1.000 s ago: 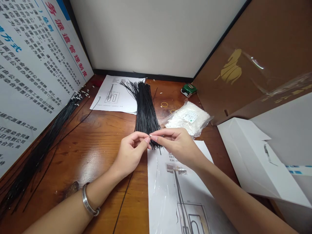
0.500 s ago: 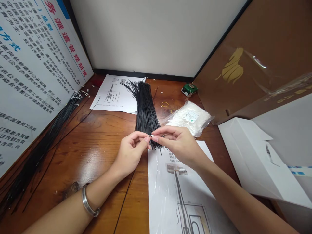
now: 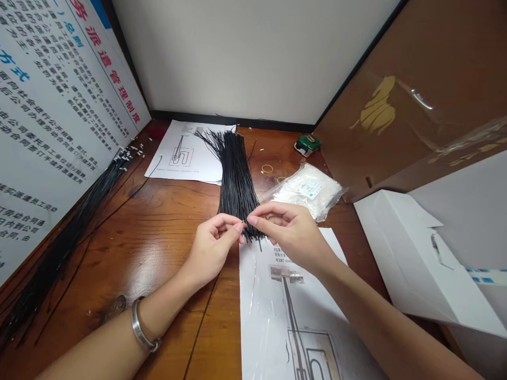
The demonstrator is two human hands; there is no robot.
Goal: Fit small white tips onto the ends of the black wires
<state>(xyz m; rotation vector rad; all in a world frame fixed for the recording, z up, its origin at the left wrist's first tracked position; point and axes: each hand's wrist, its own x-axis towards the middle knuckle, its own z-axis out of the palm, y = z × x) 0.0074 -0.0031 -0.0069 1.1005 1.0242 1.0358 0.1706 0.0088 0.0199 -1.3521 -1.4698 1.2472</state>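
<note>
Both my hands meet over the near end of a bundle of black wires (image 3: 237, 182), fingertips a small gap apart. My left hand (image 3: 212, 248) is closed, thumb and forefinger pinching the tip of a single black wire (image 3: 201, 322) that trails down below the palm to the bottom edge. My right hand (image 3: 297, 232) is closed in a pinch just right of that tip; anything between its fingers is too small or hidden to make out. Under the right wrist lies a sheet with a printed wire drawing (image 3: 261, 311).
At the left lies a pile of black wires with white ends (image 3: 79, 211). A clear bag of white pieces (image 3: 312, 187), yellow rubber bands (image 3: 267, 169) and a green tape measure (image 3: 307, 144) lie beyond. Another printed sheet (image 3: 162, 158) is behind; a white box (image 3: 412, 253) stands right.
A small white piece showed between my fingertips before; it is out of sight now. My right fingertips have shifted slightly away from the left ones. My left hand has stayed in place.
</note>
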